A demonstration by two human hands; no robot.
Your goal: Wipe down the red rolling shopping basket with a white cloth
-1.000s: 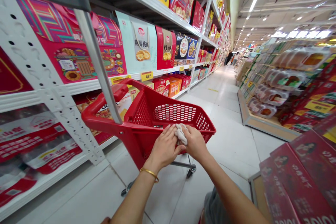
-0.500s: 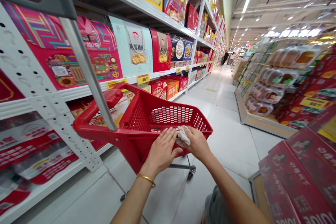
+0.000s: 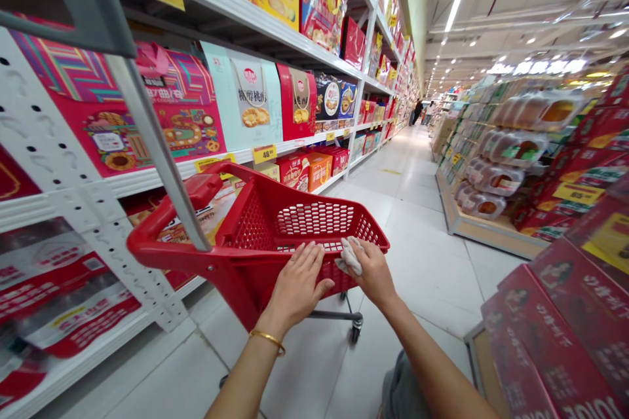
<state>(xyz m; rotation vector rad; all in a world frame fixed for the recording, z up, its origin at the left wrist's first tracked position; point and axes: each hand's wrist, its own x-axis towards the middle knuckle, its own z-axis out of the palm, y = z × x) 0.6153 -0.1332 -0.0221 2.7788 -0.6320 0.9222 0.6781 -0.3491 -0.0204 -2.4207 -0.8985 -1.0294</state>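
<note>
A red plastic shopping cart (image 3: 246,268) with perforated basket walls stands in front of me on wheels. My left hand (image 3: 301,281) lies flat on its near side by the rim, fingers stretched out and holding nothing. To the right of it, my right hand (image 3: 372,270) grips a crumpled whitish cloth (image 3: 350,256) against the same rim, close to the cart's front end. A gold bracelet (image 3: 268,340) circles my left wrist. A metal pole (image 3: 160,157) with a grey frame on top rises from the cart's left part.
White shelving (image 3: 246,13) with boxed snacks and yellow price tags runs along the left. Red cartons (image 3: 550,334) are stacked close at my right. Beyond them stands a display of bottle packs (image 3: 511,150) on a wooden base. A tiled aisle (image 3: 407,190) leads away towards distant people.
My right hand and the cloth have slid a little along the rim, away from my left hand, so the gap between the hands is wider. The view has shifted slightly.
</note>
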